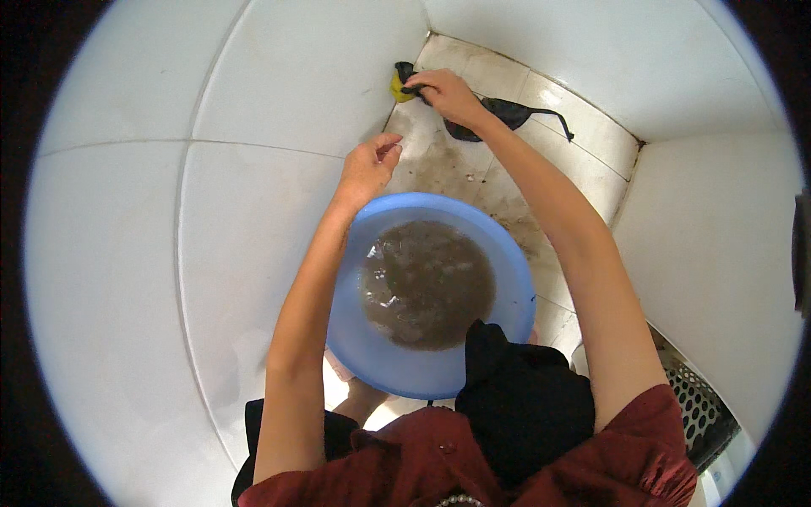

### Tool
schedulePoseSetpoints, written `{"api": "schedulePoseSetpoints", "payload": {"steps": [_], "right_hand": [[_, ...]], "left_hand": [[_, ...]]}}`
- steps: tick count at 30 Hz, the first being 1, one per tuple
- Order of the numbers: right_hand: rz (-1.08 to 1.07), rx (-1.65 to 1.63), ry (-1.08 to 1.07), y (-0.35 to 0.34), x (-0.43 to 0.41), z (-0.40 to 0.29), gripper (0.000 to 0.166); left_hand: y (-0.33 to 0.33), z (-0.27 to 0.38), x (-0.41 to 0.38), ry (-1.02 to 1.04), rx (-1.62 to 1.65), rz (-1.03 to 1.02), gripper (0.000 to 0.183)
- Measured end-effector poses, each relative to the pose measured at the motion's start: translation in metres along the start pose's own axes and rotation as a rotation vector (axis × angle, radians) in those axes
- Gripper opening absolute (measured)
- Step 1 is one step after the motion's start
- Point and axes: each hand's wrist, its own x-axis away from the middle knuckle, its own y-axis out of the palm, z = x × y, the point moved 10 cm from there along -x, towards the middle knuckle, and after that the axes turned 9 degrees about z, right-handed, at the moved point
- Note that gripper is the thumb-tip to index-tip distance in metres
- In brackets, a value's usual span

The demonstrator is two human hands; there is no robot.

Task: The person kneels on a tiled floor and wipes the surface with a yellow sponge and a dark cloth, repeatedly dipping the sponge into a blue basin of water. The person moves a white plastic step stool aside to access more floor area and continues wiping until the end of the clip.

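My right hand [447, 95] reaches far forward, its fingers closed on a black cloth piece [405, 71] that hangs by the left wall. Something yellow [400, 89] shows against the black cloth; I cannot tell whether it is part of it. My left hand [370, 166] is lower and to the left, above the far rim of a blue plastic basin [510, 253], fingers curled with nothing seen in them. Murky brown water [431, 285] fills the basin's bottom. Behind my right wrist, a dark item with a thin strap [507, 113] lies on the floor tiles.
White tiled walls [253, 222] enclose the corner on the left, far and right sides. Brown dirt marks the floor tiles [453, 168] beyond the basin. A black perforated crate [694, 396] stands at the lower right. Black fabric [526, 393] covers a knee beside the basin.
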Motion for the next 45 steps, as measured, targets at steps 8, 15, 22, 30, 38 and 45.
{"api": "schedulePoseSetpoints", "payload": {"steps": [8, 15, 22, 30, 38, 45], "right_hand": [[-0.569, 0.164, -0.267, 0.061, 0.121, -0.043, 0.017], [-0.314, -0.064, 0.026, -0.019, 0.082, -0.022, 0.026], [0.218, 0.515, -0.124, -0.017, -0.038, 0.065, 0.028], [-0.100, 0.227, -0.249, 0.030, 0.055, 0.008, 0.039], [0.137, 0.093, -0.002, -0.047, 0.053, -0.008, 0.032], [0.242, 0.713, -0.148, -0.027, -0.041, 0.034, 0.043]], "left_hand": [[-0.007, -0.029, -0.007, -0.107, 0.113, 0.045, 0.029], [0.003, 0.008, -0.001, -0.004, 0.140, -0.015, 0.026], [0.021, 0.025, -0.002, 0.017, 0.173, -0.050, 0.027], [0.031, -0.004, 0.000, -0.073, 0.081, -0.132, 0.027], [0.025, 0.006, -0.016, 0.104, -0.023, -0.076, 0.032], [0.042, 0.021, -0.054, 0.185, -0.104, -0.121, 0.036]]}}
